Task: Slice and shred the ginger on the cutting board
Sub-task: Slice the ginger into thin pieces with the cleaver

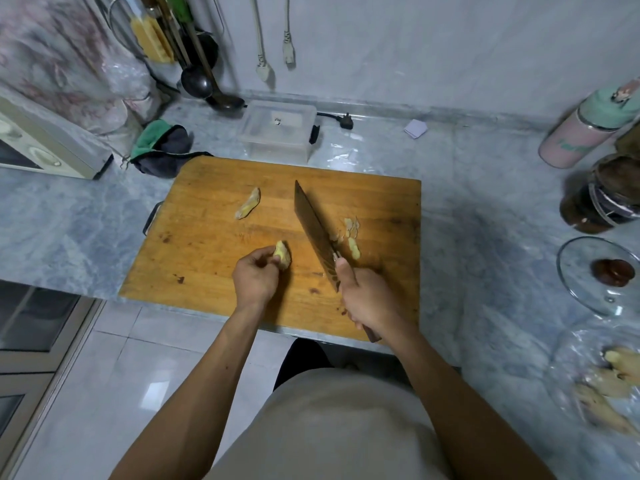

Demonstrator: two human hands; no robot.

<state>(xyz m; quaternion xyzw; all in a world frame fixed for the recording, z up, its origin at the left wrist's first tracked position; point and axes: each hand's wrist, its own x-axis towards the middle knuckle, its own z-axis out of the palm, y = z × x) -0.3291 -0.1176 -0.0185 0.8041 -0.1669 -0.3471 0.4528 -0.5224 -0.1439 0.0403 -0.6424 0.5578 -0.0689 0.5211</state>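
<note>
While the left hand (256,277) pinches a pale yellow knob of ginger (283,254) between thumb and fingertips near the front middle of the rectangular wooden cutting board (207,244), the right hand (369,299) is wrapped tight around the dark wooden handle of a broad dark-bladed cleaver (313,230). That blade runs from the right hand toward the board's far edge, tilted, with its tip pointing away from the person; whether its edge touches the board cannot be told. Just right of the blade, on the board, lies a small cluster of thin pale ginger slices (351,233), one or two touching the steel. A second, longer unpeeled piece of ginger (247,204) lies alone on the board's left half, well apart from both hands. Beyond the board's far edge, on the grey marbled countertop (467,202), stands a clear plastic lidded box (277,129), and beside the board's far left corner sits a crumpled green and grey cloth (162,147). Right of the board, near the counter's front, a clear plastic bag holds more knobbly ginger roots (609,379), and a round glass lid with a dark knob (599,275) rests behind them.
</note>
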